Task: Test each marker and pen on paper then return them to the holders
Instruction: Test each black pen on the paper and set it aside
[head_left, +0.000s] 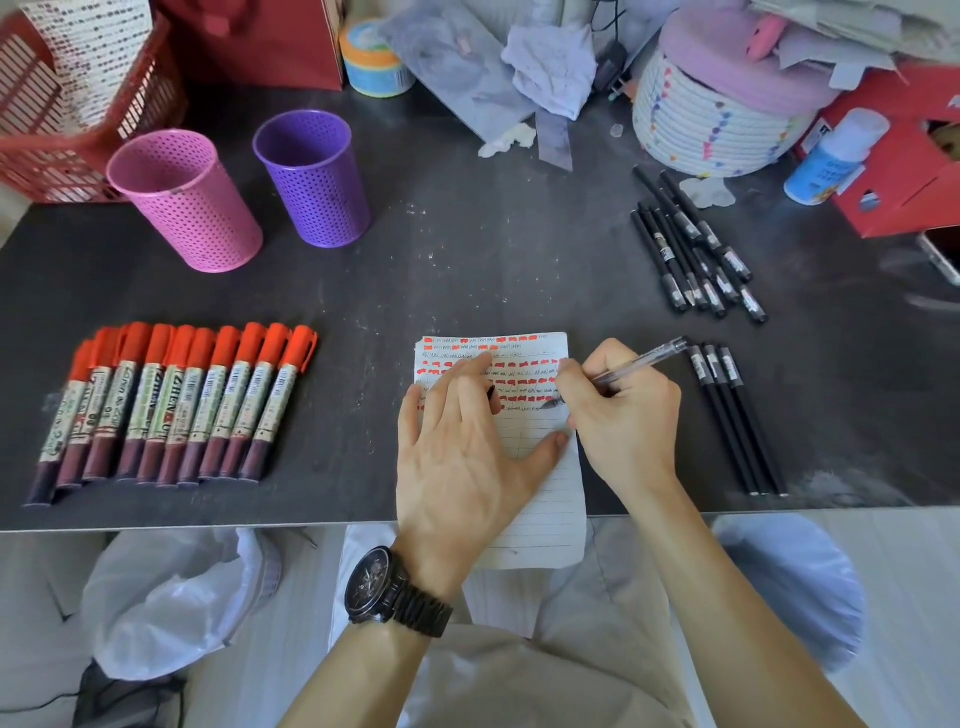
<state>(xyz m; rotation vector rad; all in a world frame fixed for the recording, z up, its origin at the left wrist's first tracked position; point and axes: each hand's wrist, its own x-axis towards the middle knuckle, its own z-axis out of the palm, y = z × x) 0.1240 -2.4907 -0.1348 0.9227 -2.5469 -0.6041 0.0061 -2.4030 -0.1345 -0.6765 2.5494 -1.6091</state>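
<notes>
A lined paper sheet (540, 499) lies at the table's front edge, its upper half full of red marks and scribbles. My left hand (462, 457) presses flat on it with fingers spread; a small black piece (491, 396) pokes out beside the index finger. My right hand (623, 415) grips a clear-barrelled pen (644, 361) with its tip on the paper. A row of red-capped markers (171, 405) lies at the left. Black pens lie in a pile (696, 249) at the right and three side by side (732, 415) near my right hand. A pink holder (187, 202) and a purple holder (314, 179) stand behind.
A red basket (52, 114) sits at the back left. Crumpled tissue (550, 67), a woven white basket (722, 114), a red box (904, 171) and a white bottle (836, 156) crowd the back right. The table's front edge (208, 525) runs just below the markers.
</notes>
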